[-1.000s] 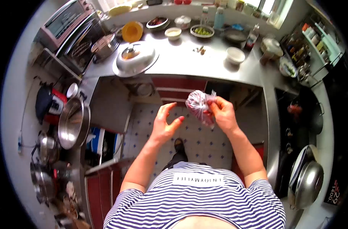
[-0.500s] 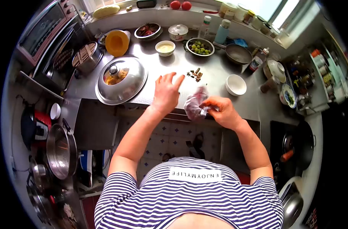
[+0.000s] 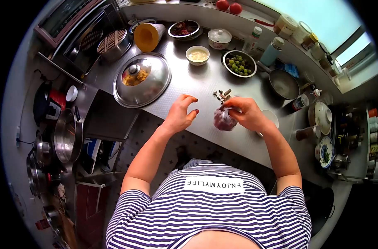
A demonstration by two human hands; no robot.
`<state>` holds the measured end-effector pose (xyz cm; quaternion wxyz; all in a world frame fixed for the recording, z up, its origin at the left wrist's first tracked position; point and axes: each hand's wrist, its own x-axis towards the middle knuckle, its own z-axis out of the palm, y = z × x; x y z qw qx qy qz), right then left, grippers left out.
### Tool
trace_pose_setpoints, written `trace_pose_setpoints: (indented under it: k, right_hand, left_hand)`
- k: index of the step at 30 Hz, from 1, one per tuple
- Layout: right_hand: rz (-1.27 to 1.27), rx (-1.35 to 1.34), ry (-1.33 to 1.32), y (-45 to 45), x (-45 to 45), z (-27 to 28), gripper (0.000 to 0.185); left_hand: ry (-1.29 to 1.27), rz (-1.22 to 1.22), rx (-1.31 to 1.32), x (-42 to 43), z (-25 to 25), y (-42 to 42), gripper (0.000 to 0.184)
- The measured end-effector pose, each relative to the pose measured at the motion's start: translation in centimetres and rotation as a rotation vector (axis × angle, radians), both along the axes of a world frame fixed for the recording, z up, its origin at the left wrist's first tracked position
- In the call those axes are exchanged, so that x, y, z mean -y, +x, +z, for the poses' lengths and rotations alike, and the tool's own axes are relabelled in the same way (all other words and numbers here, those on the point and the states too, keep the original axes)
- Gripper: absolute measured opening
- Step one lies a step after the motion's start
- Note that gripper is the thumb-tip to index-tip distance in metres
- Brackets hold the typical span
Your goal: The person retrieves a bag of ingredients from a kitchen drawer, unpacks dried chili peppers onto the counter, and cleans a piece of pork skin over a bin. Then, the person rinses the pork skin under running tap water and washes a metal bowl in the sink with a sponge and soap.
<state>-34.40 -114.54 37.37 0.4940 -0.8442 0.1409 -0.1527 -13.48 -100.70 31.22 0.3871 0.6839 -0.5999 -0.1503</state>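
My right hand (image 3: 249, 113) grips the gathered top of a clear plastic bag (image 3: 225, 120), which hangs over the counter with dark reddish contents I cannot identify. My left hand (image 3: 180, 116) hovers to the left of the bag with fingers bent and thumb apart, and nothing shows in its grip. Beyond the bag lies a small heap of dry brown whole spices (image 3: 219, 95), with star-shaped pieces and a stick among them. A white bowl (image 3: 272, 117) is partly hidden behind my right hand.
On the metal counter (image 3: 185, 89) are a domed lidded pan (image 3: 156, 85), a bowl of pale yellow food (image 3: 197, 54), a bowl of green fruit (image 3: 240, 63) and a frying pan (image 3: 284, 83). Bottles and a flask (image 3: 272, 52) stand toward the back right.
The head view has turned, shifting the counter items to the right. My right hand has moved the bag close to the spices, where it hangs rounder. My left hand's fingers have bent more.
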Motion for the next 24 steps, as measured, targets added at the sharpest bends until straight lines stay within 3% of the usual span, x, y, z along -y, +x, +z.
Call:
trace_pose_setpoints:
  k: [15,20,24]
  right_hand:
    - [-0.181,-0.062,-0.034,4.2,0.7,1.0,0.018]
    - [-0.183,-0.007,-0.050,6.0,0.2,0.4,0.014]
    - [-0.231,0.001,-0.030,7.5,-0.3,-0.4,0.010]
  left_hand:
    - [-0.031,-0.198,-0.177,3.6,0.6,1.9,0.033]
    - [-0.194,-0.190,-0.114,4.0,0.7,2.3,0.036]
    - [-0.137,-0.088,0.050,4.3,0.3,1.1,0.036]
